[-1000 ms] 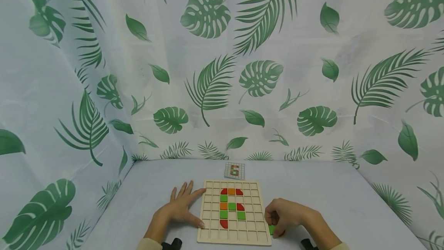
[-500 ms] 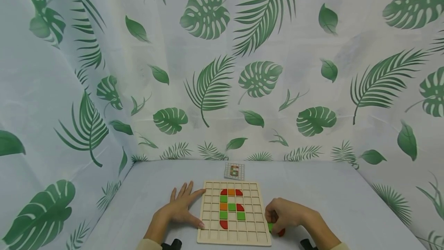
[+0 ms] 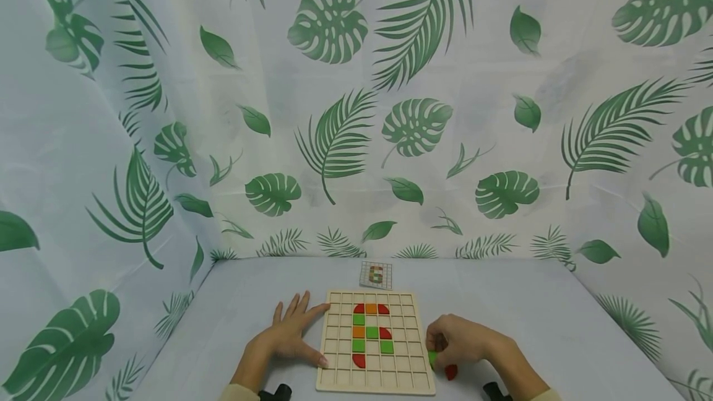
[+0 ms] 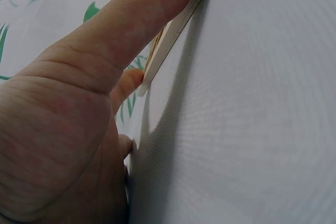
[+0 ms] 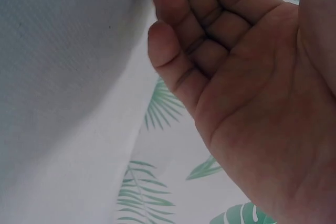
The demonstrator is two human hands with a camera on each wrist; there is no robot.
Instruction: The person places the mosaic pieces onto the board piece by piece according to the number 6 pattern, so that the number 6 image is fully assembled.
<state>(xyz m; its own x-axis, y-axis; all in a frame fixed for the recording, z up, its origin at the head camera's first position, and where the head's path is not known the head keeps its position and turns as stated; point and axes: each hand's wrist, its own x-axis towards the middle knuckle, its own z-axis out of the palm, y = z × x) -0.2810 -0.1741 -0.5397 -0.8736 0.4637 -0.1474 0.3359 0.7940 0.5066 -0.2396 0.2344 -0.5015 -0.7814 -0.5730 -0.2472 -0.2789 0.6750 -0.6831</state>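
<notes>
A wooden grid board (image 3: pixel 340 382) lies on the table, with red, orange and green tiles set in its cells. My left hand (image 3: pixel 286 336) is spread along its left side, thumb and index fingertip touching the edge; the left wrist view shows the thumb against the board's side (image 4: pixel 173 38). Just off the board's right edge, my right hand (image 3: pixel 462 344) pinches a green square tile (image 3: pixel 432 358), partly hidden by the thumb. A red quarter-round tile (image 3: pixel 451 372) lies on the table by that thumb. Curled fingers fill the right wrist view, and the tile is barely visible there.
Behind the board lies a small card (image 3: pixel 376 275) printed with a grid and a coloured pattern. A white cloth with green leaves (image 3: pixel 418 203) hangs at the back and sides. Pale cloth covers the table (image 3: pixel 501 289).
The green tile and my right fingers have shifted slightly up and away from the red tile, which shows more fully now. My left hand stays where it was.
</notes>
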